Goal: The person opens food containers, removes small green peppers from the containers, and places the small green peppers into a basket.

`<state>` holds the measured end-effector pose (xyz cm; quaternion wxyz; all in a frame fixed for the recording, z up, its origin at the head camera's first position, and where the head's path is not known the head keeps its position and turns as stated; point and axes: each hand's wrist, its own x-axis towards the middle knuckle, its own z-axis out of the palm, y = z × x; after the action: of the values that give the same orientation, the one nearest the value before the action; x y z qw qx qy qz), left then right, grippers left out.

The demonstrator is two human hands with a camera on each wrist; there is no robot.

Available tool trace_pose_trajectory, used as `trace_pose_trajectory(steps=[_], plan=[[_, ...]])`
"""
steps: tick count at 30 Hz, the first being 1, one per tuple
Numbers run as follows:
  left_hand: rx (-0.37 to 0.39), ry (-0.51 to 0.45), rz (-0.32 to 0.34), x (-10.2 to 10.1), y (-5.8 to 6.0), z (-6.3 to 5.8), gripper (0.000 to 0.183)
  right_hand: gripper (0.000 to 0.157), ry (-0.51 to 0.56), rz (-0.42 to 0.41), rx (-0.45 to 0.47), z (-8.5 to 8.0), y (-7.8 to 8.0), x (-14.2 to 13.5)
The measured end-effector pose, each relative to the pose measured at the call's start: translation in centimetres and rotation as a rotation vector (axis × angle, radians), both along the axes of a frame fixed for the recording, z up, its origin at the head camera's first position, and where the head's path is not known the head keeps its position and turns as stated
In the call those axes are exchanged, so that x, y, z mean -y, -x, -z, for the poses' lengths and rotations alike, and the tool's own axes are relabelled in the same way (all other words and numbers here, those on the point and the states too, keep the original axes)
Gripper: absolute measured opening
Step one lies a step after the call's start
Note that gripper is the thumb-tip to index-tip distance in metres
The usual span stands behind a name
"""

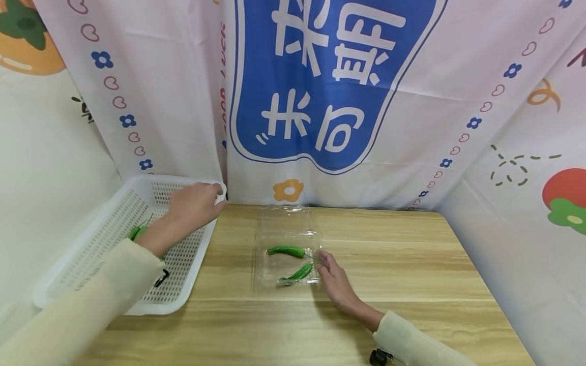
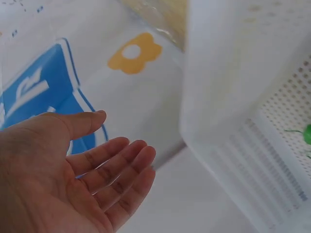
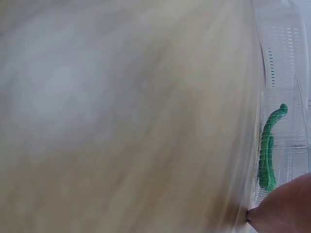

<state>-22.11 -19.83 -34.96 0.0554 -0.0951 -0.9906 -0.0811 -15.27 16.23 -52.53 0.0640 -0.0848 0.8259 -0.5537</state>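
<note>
My left hand (image 1: 192, 206) is above the far right corner of a white perforated plastic basket (image 1: 185, 297). In the left wrist view its palm faces the camera, the fingers loosely bent and nothing held. Green chili peppers (image 1: 137, 232) lie in the basket, partly hidden by my left arm. A clear plastic clamshell box (image 1: 265, 272) stands on the table with its lid (image 1: 286, 221) folded back. Inside are two green chili peppers, one farther back (image 1: 287, 250) and one nearer (image 1: 299, 273). My right hand (image 1: 338, 284) rests against the box's right side, its fingertips at the rim.
The wooden table (image 1: 389, 254) carries the basket at left and the box near its middle. A printed cloth (image 1: 192, 101) hangs behind the table, and light printed walls (image 1: 513, 203) stand at both sides.
</note>
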Motion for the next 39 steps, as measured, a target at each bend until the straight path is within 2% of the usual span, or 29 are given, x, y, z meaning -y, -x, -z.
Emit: trace_pose_trajectory(steps=[5, 11, 16, 24, 34, 39], plan=[[-0.037, -0.001, 0.056, -1.9, 0.0, -0.5, 0.037, 0.051, 0.007, -0.003, -0.003, 0.1, 0.1, 0.0], [-0.062, 0.018, 0.12, -3.8, 0.3, -0.2, 0.033, 0.05, -0.015, -0.001, 0.008, 0.3, 0.1, -0.1], [-0.058, 0.021, 0.176, -5.5, 0.5, 0.1, 0.025, 0.05, -0.011, 0.003, 0.017, 0.3, 0.0, 0.0], [-0.03, 0.012, 0.317, -8.4, 0.6, 0.3, 0.024, 0.051, 0.001, 0.009, 0.01, 0.1, -0.2, 0.1], [0.017, 0.018, 0.375, -11.0, 0.4, 1.7, 0.031, 0.049, 0.017, 0.003, 0.007, 0.3, -0.2, 0.1], [0.083, 0.013, 0.36, -12.0, 0.2, 2.7, 0.031, 0.05, 0.017, 0.005, 0.002, 0.4, -0.1, 0.1]])
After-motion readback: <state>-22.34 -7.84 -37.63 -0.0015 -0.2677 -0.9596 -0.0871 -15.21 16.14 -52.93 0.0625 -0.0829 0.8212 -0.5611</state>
